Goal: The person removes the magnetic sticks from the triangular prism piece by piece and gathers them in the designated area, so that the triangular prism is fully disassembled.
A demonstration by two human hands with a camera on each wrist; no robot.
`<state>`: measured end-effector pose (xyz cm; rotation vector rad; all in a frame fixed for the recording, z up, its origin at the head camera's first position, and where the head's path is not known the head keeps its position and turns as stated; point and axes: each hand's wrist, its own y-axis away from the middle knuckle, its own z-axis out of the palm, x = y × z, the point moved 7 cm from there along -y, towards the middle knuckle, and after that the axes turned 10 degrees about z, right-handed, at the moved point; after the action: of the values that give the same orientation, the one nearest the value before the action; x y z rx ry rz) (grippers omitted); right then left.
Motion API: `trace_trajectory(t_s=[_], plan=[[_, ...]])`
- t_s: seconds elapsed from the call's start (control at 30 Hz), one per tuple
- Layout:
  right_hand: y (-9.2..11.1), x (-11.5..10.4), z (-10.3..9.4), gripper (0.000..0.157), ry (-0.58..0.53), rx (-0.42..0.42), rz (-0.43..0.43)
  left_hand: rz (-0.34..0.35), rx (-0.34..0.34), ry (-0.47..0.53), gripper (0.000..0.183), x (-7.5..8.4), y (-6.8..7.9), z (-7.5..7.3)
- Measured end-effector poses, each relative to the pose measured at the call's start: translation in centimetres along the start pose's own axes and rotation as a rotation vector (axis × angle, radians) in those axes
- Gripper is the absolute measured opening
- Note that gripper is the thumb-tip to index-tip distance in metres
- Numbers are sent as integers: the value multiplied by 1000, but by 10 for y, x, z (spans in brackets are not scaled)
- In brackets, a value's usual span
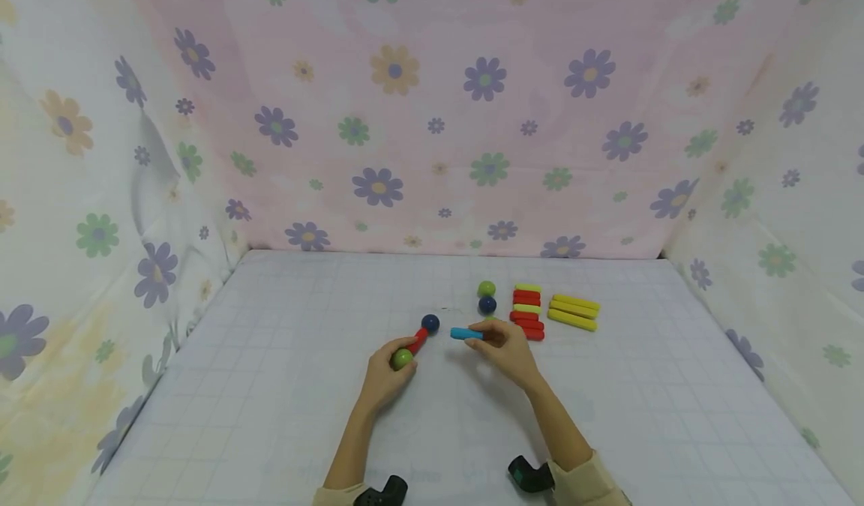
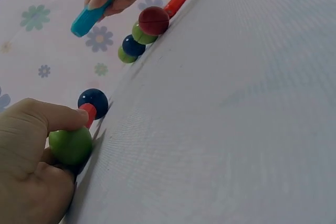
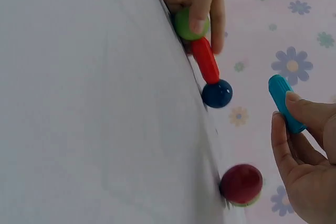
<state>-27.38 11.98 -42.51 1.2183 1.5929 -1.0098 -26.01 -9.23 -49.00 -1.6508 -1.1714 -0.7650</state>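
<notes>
My left hand [image 1: 383, 378] grips a green ball [image 1: 403, 359] low on the table. A red rod [image 1: 419, 339] runs from that ball to a dark blue ball [image 1: 430, 323], the three joined in a line. Between thumb and fingers, my right hand [image 1: 511, 352] pinches a light blue rod [image 1: 463, 333], held above the table. One end of this rod sticks out toward the dark blue ball, with a gap between them. In the right wrist view the blue rod [image 3: 283, 100] shows a ridged side.
Behind my right hand stand a green ball [image 1: 487, 288] and a dark blue ball [image 1: 487, 305]. A dark red ball [image 2: 154, 21] shows beside them in the left wrist view. Right of these lie several red rods [image 1: 527, 297] with short yellow ones, then longer yellow rods [image 1: 574, 312].
</notes>
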Motion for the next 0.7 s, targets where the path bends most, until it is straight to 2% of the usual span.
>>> trace_trajectory(t_s=[0.13, 0.23, 0.47, 0.7], plan=[[-2, 24, -25, 22, -33, 30, 5, 13, 3, 0, 42, 0, 0, -1], [1, 37, -41, 26, -43, 59, 48, 19, 5, 2, 43, 0, 0, 0], [7, 54, -71, 30, -18, 112, 120, 17, 18, -12, 44, -3, 0, 0], [12, 65, -90, 34, 48, 135, 176, 22, 22, -18, 43, -3, 0, 0]])
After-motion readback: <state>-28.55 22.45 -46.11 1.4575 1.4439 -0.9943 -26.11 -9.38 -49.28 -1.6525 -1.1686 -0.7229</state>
